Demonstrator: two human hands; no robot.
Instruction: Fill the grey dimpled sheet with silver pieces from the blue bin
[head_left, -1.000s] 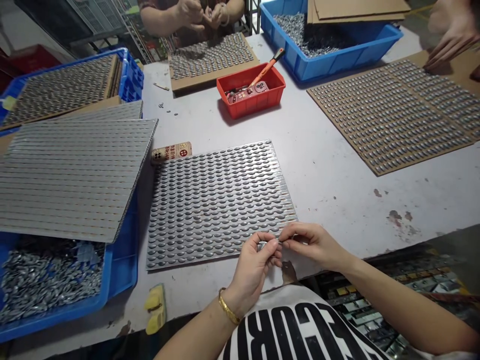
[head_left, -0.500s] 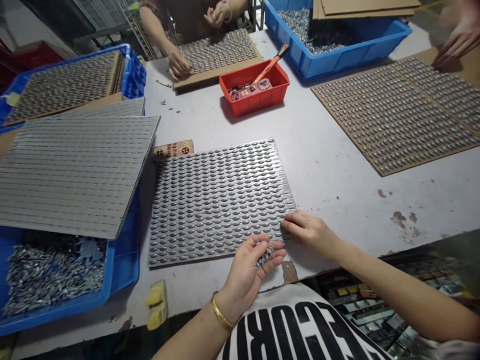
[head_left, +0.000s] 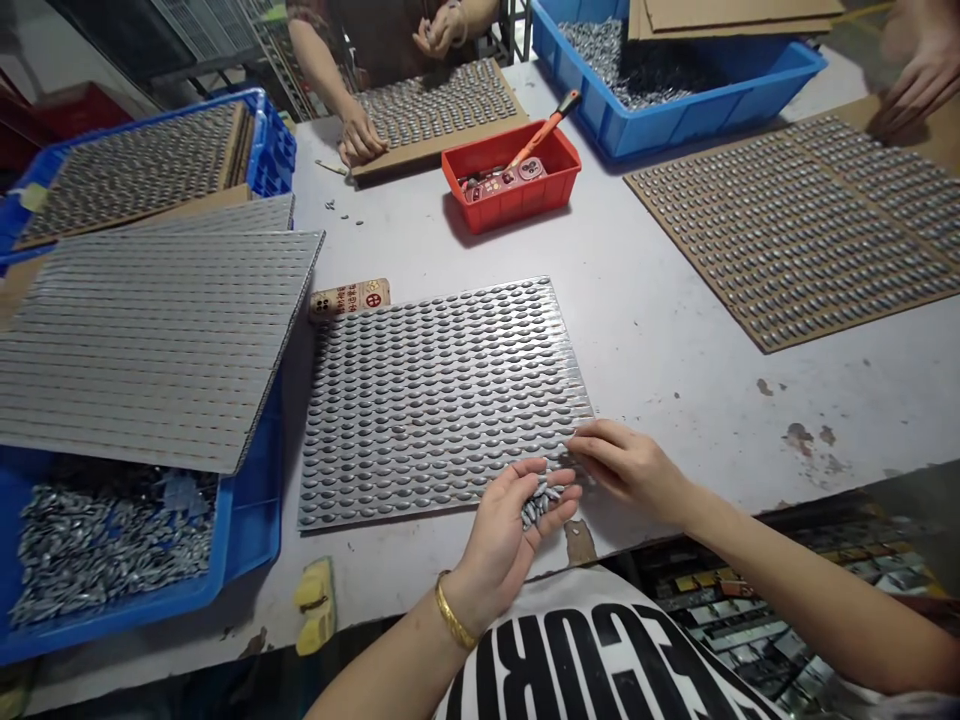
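Note:
A silver-grey board (head_left: 442, 400) set with rows of oval metal pieces lies flat on the table before me. My left hand (head_left: 514, 520) is cupped palm up at its near right corner, holding a small heap of spindle-shaped silver pieces (head_left: 541, 500). My right hand (head_left: 626, 465) is at the board's right edge, close to the left fingertips. Its thumb and fingers are pinched together, and whatever is between them is hidden.
On the left, a blue bin (head_left: 247, 530) of loose metal pieces stands under a tilted grey board (head_left: 150, 340). A red box (head_left: 510, 180) with an orange-handled tool sits ahead. A filled cardboard sheet (head_left: 810, 230) lies at right. Two co-workers' hands (head_left: 364, 135) are at the far side.
My left hand has moved slightly right and up, showing more of the heap. My right hand has shifted a little right, its fingertips near the left fingers. The board stays in place.

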